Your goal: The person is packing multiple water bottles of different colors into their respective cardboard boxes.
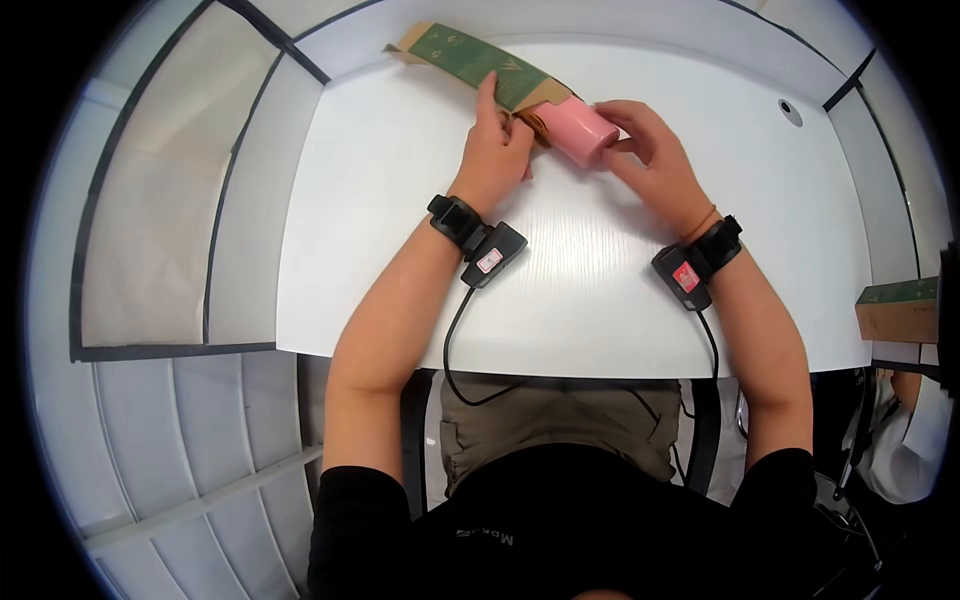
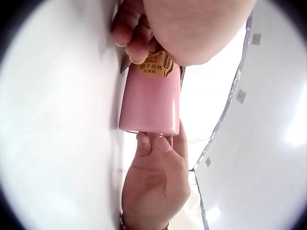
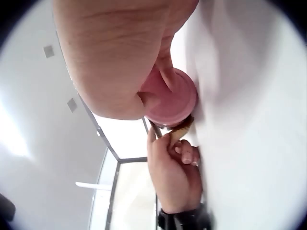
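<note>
A pink cup (image 1: 578,132) lies on its side, partly inside the open end of a long green and brown cardboard box (image 1: 480,68). My left hand (image 1: 497,150) grips the box near that end, one finger stretched along its green face and the others curled at the near side. At the cup's exposed base is my right hand (image 1: 655,165), its thumb and fingers bent about the base end. A brown paper label with a wheat print (image 2: 156,65) shows on the cup in the left wrist view. The rest of the cup is hidden by the box.
Both hands are over a white table (image 1: 590,300) with low white walls round it. A round cable hole (image 1: 790,112) is at the back right. Another green and brown box (image 1: 898,312) stands at the right edge. Black cables (image 1: 448,345) run from the wrist cameras.
</note>
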Available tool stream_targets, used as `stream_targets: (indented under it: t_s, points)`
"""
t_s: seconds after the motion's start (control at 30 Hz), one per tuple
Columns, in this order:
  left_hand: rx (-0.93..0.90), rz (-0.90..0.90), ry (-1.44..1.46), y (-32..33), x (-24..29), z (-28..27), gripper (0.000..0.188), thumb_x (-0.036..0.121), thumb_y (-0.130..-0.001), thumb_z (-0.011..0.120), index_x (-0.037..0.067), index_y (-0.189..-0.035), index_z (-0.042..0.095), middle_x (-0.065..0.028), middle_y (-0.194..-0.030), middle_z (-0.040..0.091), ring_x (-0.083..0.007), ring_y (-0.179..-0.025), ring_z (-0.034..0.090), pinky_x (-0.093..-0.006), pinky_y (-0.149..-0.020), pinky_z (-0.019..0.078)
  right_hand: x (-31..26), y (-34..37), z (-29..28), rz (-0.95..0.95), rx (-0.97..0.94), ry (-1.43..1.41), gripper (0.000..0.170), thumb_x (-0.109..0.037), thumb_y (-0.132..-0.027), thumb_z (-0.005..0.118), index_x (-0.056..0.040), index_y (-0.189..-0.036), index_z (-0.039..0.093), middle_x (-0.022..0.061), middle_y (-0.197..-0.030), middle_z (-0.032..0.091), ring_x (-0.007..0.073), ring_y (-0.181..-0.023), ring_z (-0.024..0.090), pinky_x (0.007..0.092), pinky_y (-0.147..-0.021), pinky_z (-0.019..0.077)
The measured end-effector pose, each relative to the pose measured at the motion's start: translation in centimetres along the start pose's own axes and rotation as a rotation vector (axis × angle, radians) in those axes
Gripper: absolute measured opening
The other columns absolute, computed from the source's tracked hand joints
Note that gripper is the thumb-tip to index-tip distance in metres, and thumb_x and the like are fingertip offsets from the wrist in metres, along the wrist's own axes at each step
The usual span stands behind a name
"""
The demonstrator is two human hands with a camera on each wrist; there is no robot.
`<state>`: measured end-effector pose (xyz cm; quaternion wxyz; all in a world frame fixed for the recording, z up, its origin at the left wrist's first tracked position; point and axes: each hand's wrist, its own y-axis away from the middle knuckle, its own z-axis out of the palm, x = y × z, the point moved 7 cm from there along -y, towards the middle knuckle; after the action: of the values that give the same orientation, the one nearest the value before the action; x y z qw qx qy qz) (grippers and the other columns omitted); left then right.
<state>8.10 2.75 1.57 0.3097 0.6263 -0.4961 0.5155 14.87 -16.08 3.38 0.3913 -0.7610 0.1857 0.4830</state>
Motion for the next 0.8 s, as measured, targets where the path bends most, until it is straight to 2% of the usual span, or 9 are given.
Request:
stream_targets:
  t_s: [0.07,0.17,0.27,0.37,0.47,0.57,0.67,0.77,0.8]
  points:
    - [-0.044,0.01,-0.01,-0.1,-0.2,0.2,0.071,0.008,-0.1,0.046,0.007,-0.159,0.007,-0.0099,-0.083,0.061,-0.0122,-0.054,0.054,-0.0288,-0.05,0.0487,1.5,-0.1,-0.4,0.086,0.03,-0.169,0.045,0.002,-0.084,0.061,-0.0026,-0.129,0.058,0.0106,-0.13,0.056,0.0233,-0.12,0.059,0.0328,-0.096,0.0539]
    - [-0.119,0.066,-0.012,-0.1,-0.1,0.6,0.074,0.008,-0.097,0.049,0.002,-0.158,0.007,-0.0087,-0.074,0.06,-0.0151,-0.053,0.058,-0.0314,-0.05,0.051,0.5,-0.4,-0.9,-0.083,0.003,0.16,0.048,-0.002,-0.084,0.064,-0.0049,-0.131,0.057,0.0096,-0.13,0.057,0.0222,-0.115,0.06,0.0305,-0.091,0.0535]
    - [-0.146,0.043,-0.001,0.3,0.1,0.9,0.07,0.008,-0.1,0.047,0.009,-0.159,0.011,-0.0064,-0.074,0.059,-0.0115,-0.054,0.054,-0.0286,-0.05,0.0481,-0.1,-0.6,-1.0,-0.136,0.013,0.355,0.049,-0.008,-0.084,0.066,-0.0065,-0.132,0.057,0.0081,-0.129,0.057,0.0187,-0.111,0.06,0.0292,-0.082,0.0531]
    - [-0.152,0.06,-0.008,0.6,0.7,1.0,0.07,0.007,-0.099,0.047,0.009,-0.159,0.012,-0.0063,-0.072,0.059,-0.0113,-0.054,0.054,-0.0282,-0.05,0.0476,1.5,-0.6,-1.8,-0.066,0.042,0.413,0.055,-0.013,-0.083,0.068,-0.0063,-0.136,0.055,0.0088,-0.131,0.059,0.0158,-0.104,0.061,0.0287,-0.075,0.0518]
    - [-0.22,0.045,-0.01,0.8,0.9,1.3,0.071,0.006,-0.098,0.048,0.009,-0.159,0.013,-0.0061,-0.072,0.059,-0.0107,-0.054,0.055,-0.0277,-0.05,0.0472,2.2,-0.8,-2.0,0.098,0.023,0.292,0.064,-0.012,-0.082,0.069,-0.006,-0.142,0.05,0.0097,-0.132,0.061,0.0146,-0.094,0.064,0.0284,-0.074,0.0518]
    - [-0.295,0.04,-0.01,1.3,1.3,1.7,0.072,0.005,-0.096,0.049,0.01,-0.159,0.016,-0.0048,-0.072,0.059,-0.0099,-0.054,0.055,-0.0269,-0.05,0.047,2.8,-0.8,-2.2,0.123,0.016,0.228,0.071,-0.012,-0.081,0.069,-0.0061,-0.148,0.045,0.0105,-0.132,0.063,0.0127,-0.08,0.061,0.0274,-0.072,0.0508]
    - [-0.374,0.035,0.038,1.8,1.7,2.3,0.072,0.004,-0.094,0.049,0.011,-0.159,0.019,-0.0031,-0.071,0.057,-0.0091,-0.054,0.054,-0.0263,-0.05,0.0466,2.7,-0.7,-1.8,0.141,-0.058,0.156,0.072,-0.014,-0.083,0.069,-0.0073,-0.149,0.044,0.0099,-0.129,0.065,0.0107,-0.073,0.056,0.0273,-0.071,0.0501]
    - [-0.452,-0.005,0.132,2.6,2.5,3.0,0.072,0.003,-0.093,0.048,0.013,-0.159,0.021,-0.002,-0.07,0.056,-0.0085,-0.053,0.054,-0.0258,-0.051,0.0467,2.3,-0.6,-1.3,0.155,-0.147,0.22,0.07,-0.015,-0.084,0.071,-0.0079,-0.149,0.044,0.0085,-0.122,0.068,0.0097,-0.07,0.051,0.0272,-0.071,0.0495]
    - [-0.484,-0.003,0.13,2.9,2.6,3.3,0.072,0.003,-0.093,0.048,0.013,-0.159,0.021,-0.0021,-0.071,0.057,-0.0085,-0.053,0.054,-0.0258,-0.051,0.0469,2.1,-0.5,-1.2,0.172,-0.161,0.234,0.068,-0.015,-0.085,0.07,-0.008,-0.148,0.046,0.0082,-0.119,0.069,0.0101,-0.071,0.053,0.0271,-0.072,0.0497]
